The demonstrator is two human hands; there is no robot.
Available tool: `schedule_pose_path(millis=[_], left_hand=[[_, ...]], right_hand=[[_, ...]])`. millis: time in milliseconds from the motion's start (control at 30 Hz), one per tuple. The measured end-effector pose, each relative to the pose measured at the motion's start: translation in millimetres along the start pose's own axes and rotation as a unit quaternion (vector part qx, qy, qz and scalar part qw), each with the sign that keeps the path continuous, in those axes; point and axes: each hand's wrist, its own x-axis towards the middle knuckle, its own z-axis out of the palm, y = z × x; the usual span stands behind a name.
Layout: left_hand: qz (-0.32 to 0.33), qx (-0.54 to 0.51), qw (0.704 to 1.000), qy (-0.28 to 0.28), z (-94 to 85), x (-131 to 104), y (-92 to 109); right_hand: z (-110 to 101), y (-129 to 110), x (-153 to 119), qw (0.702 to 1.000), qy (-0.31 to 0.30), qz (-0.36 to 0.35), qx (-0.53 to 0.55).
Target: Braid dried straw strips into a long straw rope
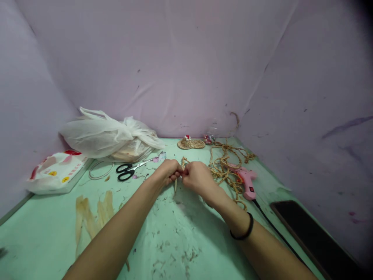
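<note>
My left hand (169, 171) and my right hand (196, 175) meet at the middle of the green table, fingertips pinched close together. Between them is the end of a braided straw cord (184, 160), a short piece of which shows just above the fingers. A thin pale strip (175, 185) hangs below my left fingers. To the right of my right hand, the rest of the tan cord (224, 163) lies in a loose tangle. Behind the hands rests a small woven straw piece (190, 144) with red and white beads on it.
Scissors (128, 171), a white ring (101, 170), a white plastic bag (113, 136), a tissue pack (58, 173) and straw strips (94, 212) lie left. On the right are a pink glue gun (247, 182) with black cable, a dark flat object (309, 233) and a beaded container (209, 139).
</note>
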Motion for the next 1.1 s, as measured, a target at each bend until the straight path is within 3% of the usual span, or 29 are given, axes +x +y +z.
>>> schedule_pose_path(millis=[133, 267, 333, 400, 467, 533, 633, 800, 900, 1000, 1100], left_hand=[[0.018, 0.070, 0.997, -0.004, -8.2, 5.1, -4.1], [0.029, 0.070, 0.996, -0.046, -15.5, 8.1, -5.5], [0.028, 0.050, 0.995, -0.078, -17.4, 9.6, -5.8], [0.027, 0.036, 0.994, -0.103, -18.4, 11.4, -6.4], [0.029, 0.030, 0.992, -0.119, -19.1, 13.4, -7.3], [0.024, 0.038, 0.991, -0.127, -20.0, 14.7, -8.1], [0.026, 0.074, 0.989, -0.123, -20.5, 12.6, -7.9], [0.074, 0.187, 0.979, -0.037, -14.4, 1.8, -2.6], [0.104, 0.242, 0.965, -0.020, -16.5, -7.2, 5.5], [0.143, 0.328, 0.932, 0.062, -37.5, -27.5, 20.4], [0.194, 0.362, 0.885, 0.218, -74.8, -61.5, 36.5]], right_hand=[[-3.6, 1.0, -3.4, 0.999, -0.007, -0.034, -0.006], [-12.1, 16.3, 7.4, 0.989, -0.023, 0.015, 0.146], [-11.5, 21.6, 14.5, 0.955, -0.032, 0.095, 0.279], [-6.0, 22.0, 18.9, 0.888, -0.088, 0.162, 0.421], [2.6, 18.8, 20.0, 0.822, -0.157, 0.182, 0.516], [10.7, 15.4, 19.4, 0.799, -0.194, 0.168, 0.543], [17.1, 14.5, 19.3, 0.820, -0.190, 0.168, 0.513], [17.8, 20.3, 21.3, 0.862, -0.155, 0.170, 0.452], [21.3, 23.4, 20.4, 0.870, -0.154, 0.150, 0.443], [27.1, 26.5, 18.0, 0.872, -0.159, 0.143, 0.440], [31.8, 28.9, 17.4, 0.869, -0.162, 0.149, 0.442]])
